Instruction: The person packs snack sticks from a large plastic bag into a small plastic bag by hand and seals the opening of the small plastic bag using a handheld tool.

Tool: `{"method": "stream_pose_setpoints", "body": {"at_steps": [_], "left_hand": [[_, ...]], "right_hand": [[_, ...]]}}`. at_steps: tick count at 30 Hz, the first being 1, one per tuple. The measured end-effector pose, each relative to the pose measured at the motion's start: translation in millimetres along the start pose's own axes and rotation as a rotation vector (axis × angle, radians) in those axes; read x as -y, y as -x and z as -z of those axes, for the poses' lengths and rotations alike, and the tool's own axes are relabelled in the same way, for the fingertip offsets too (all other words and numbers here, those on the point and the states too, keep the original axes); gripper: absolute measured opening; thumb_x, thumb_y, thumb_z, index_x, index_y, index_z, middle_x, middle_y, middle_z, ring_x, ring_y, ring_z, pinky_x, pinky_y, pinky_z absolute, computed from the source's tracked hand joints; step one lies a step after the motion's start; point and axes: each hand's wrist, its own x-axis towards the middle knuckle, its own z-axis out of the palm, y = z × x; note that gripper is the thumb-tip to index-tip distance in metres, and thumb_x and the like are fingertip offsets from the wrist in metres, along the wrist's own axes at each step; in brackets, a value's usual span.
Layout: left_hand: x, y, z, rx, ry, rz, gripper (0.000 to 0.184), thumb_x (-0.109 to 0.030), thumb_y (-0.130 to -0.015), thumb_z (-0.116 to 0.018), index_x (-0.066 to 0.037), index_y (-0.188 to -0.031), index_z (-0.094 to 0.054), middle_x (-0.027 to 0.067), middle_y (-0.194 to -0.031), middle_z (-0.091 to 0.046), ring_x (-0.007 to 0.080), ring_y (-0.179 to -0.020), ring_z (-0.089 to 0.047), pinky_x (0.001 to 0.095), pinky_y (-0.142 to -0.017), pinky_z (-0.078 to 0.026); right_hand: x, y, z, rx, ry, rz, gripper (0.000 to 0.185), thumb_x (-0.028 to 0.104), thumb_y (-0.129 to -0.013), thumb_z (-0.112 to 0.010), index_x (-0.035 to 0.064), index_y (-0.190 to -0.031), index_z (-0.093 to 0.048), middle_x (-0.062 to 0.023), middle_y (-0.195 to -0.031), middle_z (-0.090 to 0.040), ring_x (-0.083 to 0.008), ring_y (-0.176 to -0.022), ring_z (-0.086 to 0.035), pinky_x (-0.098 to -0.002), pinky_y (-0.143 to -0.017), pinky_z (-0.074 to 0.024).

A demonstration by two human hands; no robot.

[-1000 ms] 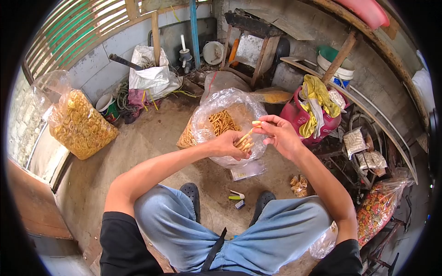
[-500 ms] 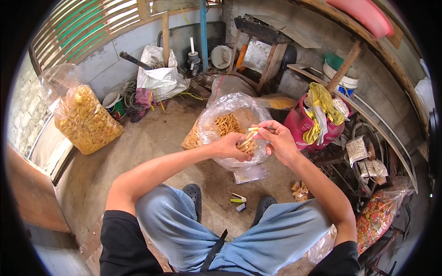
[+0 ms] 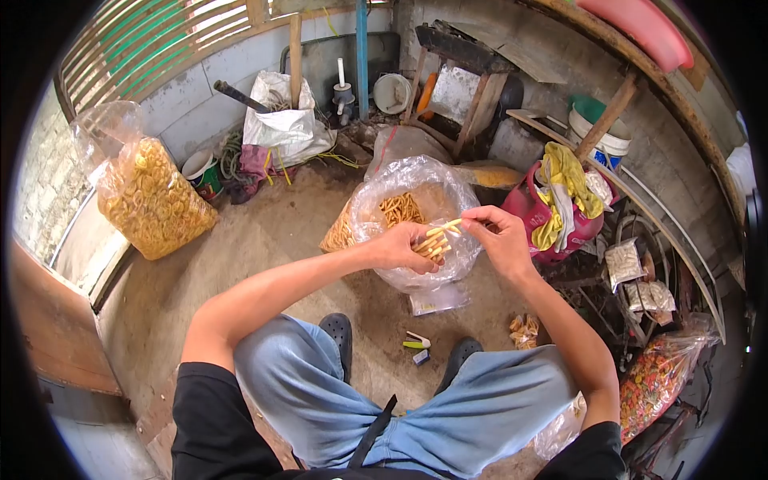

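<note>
Snack sticks [image 3: 434,244] between both hands [image 3: 402,247]

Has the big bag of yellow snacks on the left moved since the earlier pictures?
No: against the bucket, the bag of yellow snacks stays in the same place.

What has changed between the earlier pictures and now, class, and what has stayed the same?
Since the previous picture, the right hand has drawn slightly rightward, from over the tips of the snack sticks to the outer end of one; whether it grips that one is unclear. The view has turned slightly left. The left hand still holds the bundle; the open plastic bag stays put.
</note>
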Motion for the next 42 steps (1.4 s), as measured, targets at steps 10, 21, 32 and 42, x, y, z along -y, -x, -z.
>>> {"method": "stream_pose_setpoints", "body": {"at_steps": [10,21,32,42], "left_hand": [[-5.3,-2.1,-6.6,0.068,-0.017,0.105,0.033,-0.001,-0.076,-0.075,-0.004,-0.107,-0.064,-0.0001,-0.095,-0.068,0.0067,-0.086,-0.061,0.0244,-0.077,-0.05],[-1.9,-1.5,-5.0,0.04,-0.021,0.072,0.035,-0.003,-0.076,-0.076,-0.003,-0.109,-0.063,0.0024,-0.098,-0.069,0.0089,-0.09,-0.063,0.0256,-0.082,-0.051],[-7.8,-2.7,-12.3,0.077,-0.09,0.043,0.036,-0.003,-0.077,-0.077,-0.004,-0.109,-0.062,0.0019,-0.102,-0.068,0.01,-0.096,-0.063,0.0267,-0.089,-0.05],[-8.4,-2.0,-9.9,0.069,-0.088,0.005,0.034,-0.003,-0.077,-0.077,-0.004,-0.108,-0.062,0.002,-0.102,-0.068,0.0096,-0.096,-0.062,0.0262,-0.088,-0.05]], "right_hand": [[21.1,10.0,3.6,0.068,0.313,0.182,0.015,0.017,-0.08,-0.075,0.0068,-0.091,-0.073,-0.0084,-0.088,-0.07,-0.0192,-0.084,-0.063,-0.0301,-0.075,-0.0486],[14.7,9.1,15.7,-0.019,0.3,0.192,0.018,0.016,-0.08,-0.074,0.0056,-0.095,-0.072,-0.0095,-0.089,-0.069,-0.0183,-0.084,-0.063,-0.0297,-0.077,-0.0477],[7.1,8.1,2.1,0.26,0.225,0.277,0.02,0.015,-0.089,-0.065,0.0035,-0.104,-0.071,-0.0142,-0.1,-0.069,-0.0265,-0.099,-0.064,-0.0351,-0.087,-0.0488],[2.6,8.4,2.3,0.345,0.346,0.463,0.019,0.013,-0.08,-0.073,0.007,-0.098,-0.068,-0.0109,-0.1,-0.068,-0.0282,-0.102,-0.062,-0.0388,-0.089,-0.0468]]}}
